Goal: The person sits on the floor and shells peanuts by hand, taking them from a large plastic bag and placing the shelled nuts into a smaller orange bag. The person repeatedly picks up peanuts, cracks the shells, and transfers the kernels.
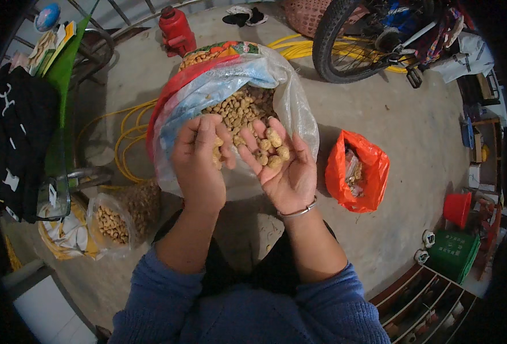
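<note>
Both hands are over a large woven plastic sack, whose rolled-down mouth shows a heap of unshelled peanuts. My right hand, with a metal bangle at the wrist, is palm up and cupped, and several peanuts lie on its palm and fingers. Beside it my left hand curls its fingers around a few peanuts, partly hidden by the fingers. The hands are close but apart. To the right on the floor stands an orange plastic bag with debris and a clear wrapper inside.
At left are a clear bag of peanuts, a yellow and white sack and a coiled yellow hose. A red bottle jack stands beyond the sack. A bicycle wheel is at upper right, a slatted rack at lower right.
</note>
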Demonstrator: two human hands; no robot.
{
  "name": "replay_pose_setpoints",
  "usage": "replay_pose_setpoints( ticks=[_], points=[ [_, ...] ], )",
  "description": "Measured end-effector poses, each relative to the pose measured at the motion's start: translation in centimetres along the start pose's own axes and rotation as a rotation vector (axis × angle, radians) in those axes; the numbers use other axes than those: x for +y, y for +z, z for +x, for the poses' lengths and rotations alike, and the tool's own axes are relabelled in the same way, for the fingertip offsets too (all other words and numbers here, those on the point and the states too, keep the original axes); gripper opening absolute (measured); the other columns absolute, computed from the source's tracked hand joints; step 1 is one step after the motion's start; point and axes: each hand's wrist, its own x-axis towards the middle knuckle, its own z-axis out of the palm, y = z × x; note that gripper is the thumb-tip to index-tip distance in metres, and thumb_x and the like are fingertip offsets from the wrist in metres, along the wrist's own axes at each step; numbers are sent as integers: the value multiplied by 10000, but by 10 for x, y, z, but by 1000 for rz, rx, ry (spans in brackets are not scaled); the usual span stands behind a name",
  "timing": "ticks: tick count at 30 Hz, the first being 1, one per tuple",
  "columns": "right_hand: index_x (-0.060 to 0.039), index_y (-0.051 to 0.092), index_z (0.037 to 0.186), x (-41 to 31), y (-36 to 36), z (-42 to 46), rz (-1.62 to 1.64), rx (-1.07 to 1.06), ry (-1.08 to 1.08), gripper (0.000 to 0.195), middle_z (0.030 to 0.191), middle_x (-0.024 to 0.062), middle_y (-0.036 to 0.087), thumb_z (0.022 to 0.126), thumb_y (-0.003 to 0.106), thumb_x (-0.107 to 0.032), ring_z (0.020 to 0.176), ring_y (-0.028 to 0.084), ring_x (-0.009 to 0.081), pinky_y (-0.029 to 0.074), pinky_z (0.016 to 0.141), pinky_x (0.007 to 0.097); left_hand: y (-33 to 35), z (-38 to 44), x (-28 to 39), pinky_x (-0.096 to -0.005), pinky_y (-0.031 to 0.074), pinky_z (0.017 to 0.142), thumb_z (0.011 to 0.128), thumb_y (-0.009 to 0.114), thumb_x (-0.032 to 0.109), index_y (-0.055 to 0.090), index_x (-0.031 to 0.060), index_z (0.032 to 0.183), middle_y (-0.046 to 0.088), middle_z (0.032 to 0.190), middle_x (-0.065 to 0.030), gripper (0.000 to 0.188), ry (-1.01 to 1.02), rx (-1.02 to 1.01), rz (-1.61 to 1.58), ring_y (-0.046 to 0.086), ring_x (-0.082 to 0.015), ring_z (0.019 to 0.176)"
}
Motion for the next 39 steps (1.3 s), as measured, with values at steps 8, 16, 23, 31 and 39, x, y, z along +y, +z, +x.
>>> replay_pose_setpoints(
  ticks=[8, 16, 23, 31, 39],
  points=[
    [-51, 477, 1042, 14, -3, -9, -47, -146, -31, 327, 1020, 104, 511, 855, 381, -301, 988, 487, 252, 422, 828, 385, 18, -21, -41, -319, 410, 770, 761, 513, 47, 505, 3, 818, 548, 831, -113, 73, 777, -446, 561, 529, -221, 804],
    [-56, 529, 956, -15, -11, -8, -12, 187, -75, 272, 943, 101, 565, 829, 420, -270, 861, 545, 228, 477, 715, 385, 10, -2, -15, -275, 417, 697, 806, 465, 58, 525, -7, 848, 546, 807, -96, 98, 491, -152, 382, 531, -164, 732],
    [-51, 531, 960, -43, 0, -22, -5, 189, -169, 235, 881, 117, 533, 818, 446, -217, 678, 469, 180, 388, 477, 228, -76, 82, -108, -315, 431, 614, 781, 500, 68, 528, 45, 881, 559, 755, -84, 106, 482, -45, 987, 551, -223, 704],
    [-60, 535, 930, -60, -8, -38, -30, 261, -151, 238, 804, 84, 553, 776, 453, -222, 626, 466, 177, 342, 418, 237, -39, 86, -171, -347, 341, 907, 793, 467, 196, 416, 117, 1171, 322, 1270, -110, 390, -34, -652, 1713, 339, -263, 1153],
    [-59, 533, 928, -62, -9, -44, -61, 281, -157, 251, 806, 80, 550, 789, 427, -238, 627, 459, 171, 335, 435, 236, -37, 67, -207, -527, 200, 933, 792, 464, 357, 320, 197, 1250, 146, 1362, -101, 506, 80, -996, 2263, 177, -270, 1238]
  ],
)
